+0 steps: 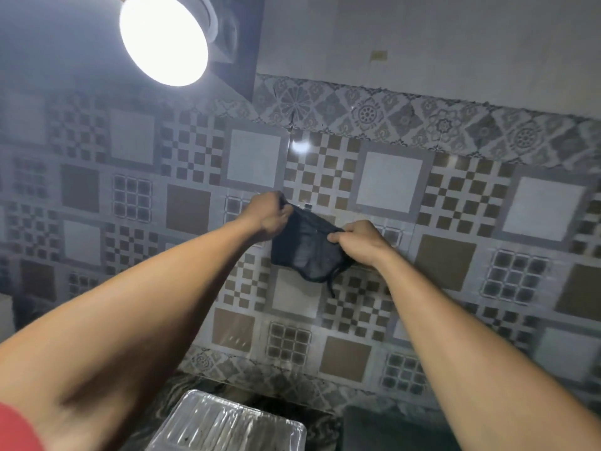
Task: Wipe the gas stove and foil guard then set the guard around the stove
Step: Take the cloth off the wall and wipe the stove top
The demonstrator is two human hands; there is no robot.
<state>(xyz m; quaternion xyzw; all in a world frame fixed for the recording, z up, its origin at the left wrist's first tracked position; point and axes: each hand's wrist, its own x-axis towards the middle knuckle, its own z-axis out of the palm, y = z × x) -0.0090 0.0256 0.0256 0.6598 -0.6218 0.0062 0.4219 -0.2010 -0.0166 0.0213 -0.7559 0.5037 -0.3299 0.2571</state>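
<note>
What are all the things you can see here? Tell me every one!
lamp: one, glowing white, top left
tiled wall: one, grey, brown and white patterns, across the middle
foil guard: one, shiny silver, bottom centre
dark object: one, bottom right, too dim to identify
cloth: one, dark, held up against the wall
left hand: one, gripping the cloth's upper left
right hand: one, gripping the cloth's right edge

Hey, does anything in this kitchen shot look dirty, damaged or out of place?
Mostly no. The ribbed silver foil guard lies flat on the marbled counter, with dark specks on it, not yet around any stove. Both hands, left hand and right hand, hold a dark cloth against the patterned tile wall.
</note>
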